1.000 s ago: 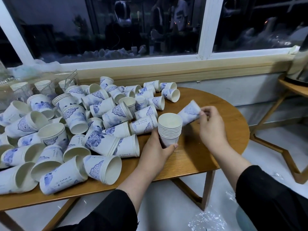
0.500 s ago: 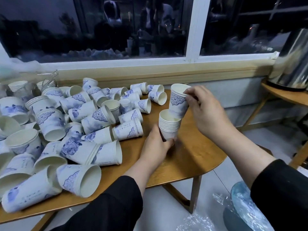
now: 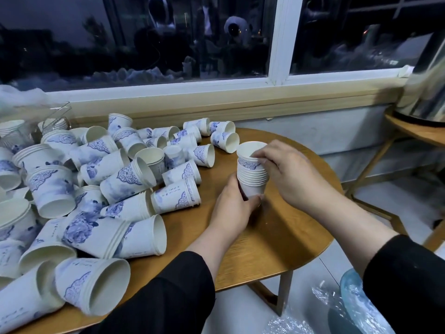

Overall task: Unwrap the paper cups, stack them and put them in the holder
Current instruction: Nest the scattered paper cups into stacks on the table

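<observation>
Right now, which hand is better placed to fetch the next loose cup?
Left: it sits beside the pile of cups, though it steadies the stack. The right hand is on the stack's far side.

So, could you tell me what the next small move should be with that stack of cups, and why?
Probably press the top cup fully down with the right hand: its patterned side shows above the rims below, so it seems not fully seated. The left hand grips the base of the stack, upright on the table, which should brace the push.
</observation>
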Demonstrator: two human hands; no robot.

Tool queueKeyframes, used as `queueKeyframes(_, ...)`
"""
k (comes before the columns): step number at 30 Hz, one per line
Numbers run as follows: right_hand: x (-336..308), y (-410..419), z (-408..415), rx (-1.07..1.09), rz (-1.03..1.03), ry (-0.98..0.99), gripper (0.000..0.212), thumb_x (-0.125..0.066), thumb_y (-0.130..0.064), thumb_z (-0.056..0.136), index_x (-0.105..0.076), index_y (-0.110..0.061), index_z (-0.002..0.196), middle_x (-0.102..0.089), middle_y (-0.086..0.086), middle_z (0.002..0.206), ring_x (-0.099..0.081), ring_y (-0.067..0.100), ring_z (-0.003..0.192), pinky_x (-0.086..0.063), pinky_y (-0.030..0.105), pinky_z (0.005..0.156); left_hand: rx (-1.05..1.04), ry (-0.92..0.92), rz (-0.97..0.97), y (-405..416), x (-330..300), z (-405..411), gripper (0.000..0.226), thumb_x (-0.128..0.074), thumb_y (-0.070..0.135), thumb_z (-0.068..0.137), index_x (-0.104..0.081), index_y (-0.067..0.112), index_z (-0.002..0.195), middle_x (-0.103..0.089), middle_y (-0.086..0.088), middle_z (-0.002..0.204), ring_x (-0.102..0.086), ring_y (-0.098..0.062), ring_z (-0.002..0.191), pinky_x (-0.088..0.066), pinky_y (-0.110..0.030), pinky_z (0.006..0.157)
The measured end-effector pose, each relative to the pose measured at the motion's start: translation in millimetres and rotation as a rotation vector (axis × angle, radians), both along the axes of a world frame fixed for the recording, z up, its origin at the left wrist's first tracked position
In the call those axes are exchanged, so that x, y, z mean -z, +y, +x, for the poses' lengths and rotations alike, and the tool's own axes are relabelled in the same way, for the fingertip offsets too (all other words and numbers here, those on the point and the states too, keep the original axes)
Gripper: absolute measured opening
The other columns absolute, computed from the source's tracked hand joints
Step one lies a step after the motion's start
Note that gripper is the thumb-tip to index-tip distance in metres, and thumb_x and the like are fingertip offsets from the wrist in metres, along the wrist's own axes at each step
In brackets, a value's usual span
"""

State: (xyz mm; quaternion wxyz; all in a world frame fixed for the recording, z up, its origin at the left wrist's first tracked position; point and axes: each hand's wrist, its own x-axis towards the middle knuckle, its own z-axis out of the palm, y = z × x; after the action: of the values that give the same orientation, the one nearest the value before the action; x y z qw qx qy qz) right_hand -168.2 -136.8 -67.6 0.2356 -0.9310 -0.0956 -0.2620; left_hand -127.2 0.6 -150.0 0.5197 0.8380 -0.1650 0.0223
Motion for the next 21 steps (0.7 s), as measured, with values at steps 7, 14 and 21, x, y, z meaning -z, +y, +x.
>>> queueKeyframes(7,69,-29,14,0.129,0.490,0.076,0.069,-0.051,-0.034,0.100,-0.012,-0.034,0.156,-0.022,-0.008,0.162,-0.036,0.010,0.142,-0.032,0.040,0.118,0.066,0.021,0.017,-44,5,29,0.057,-0.074,0.033,0.085,-0.043,0.030,0.134,-0.063,0.006,0.128,-0.059,-0.017,0.118,-0.049,-0.040,0.099)
queueKeyframes(14,86,-71,59,0.053,0.778,0.054,0.067,-0.066,-0.017,0.093,-0.031,-0.022,0.150,-0.051,-0.008,0.144,-0.051,-0.001,0.128,-0.044,0.024,0.107,0.147,0.003,0.090,-101,0,59,0.064,-0.055,0.027,0.092,-0.025,0.036,0.149,-0.060,0.002,0.134,-0.060,-0.024,0.118,-0.051,-0.044,0.097)
queueKeyframes(21,91,-118,97,0.204,0.687,0.031,0.070,-0.073,-0.031,0.084,-0.036,-0.028,0.143,-0.055,-0.009,0.138,-0.054,0.008,0.125,-0.046,0.044,0.106,0.164,-0.022,0.184,-139,2,98,0.064,-0.057,0.020,0.091,-0.030,0.037,0.146,-0.064,0.002,0.127,-0.062,-0.024,0.112,-0.053,-0.042,0.092)
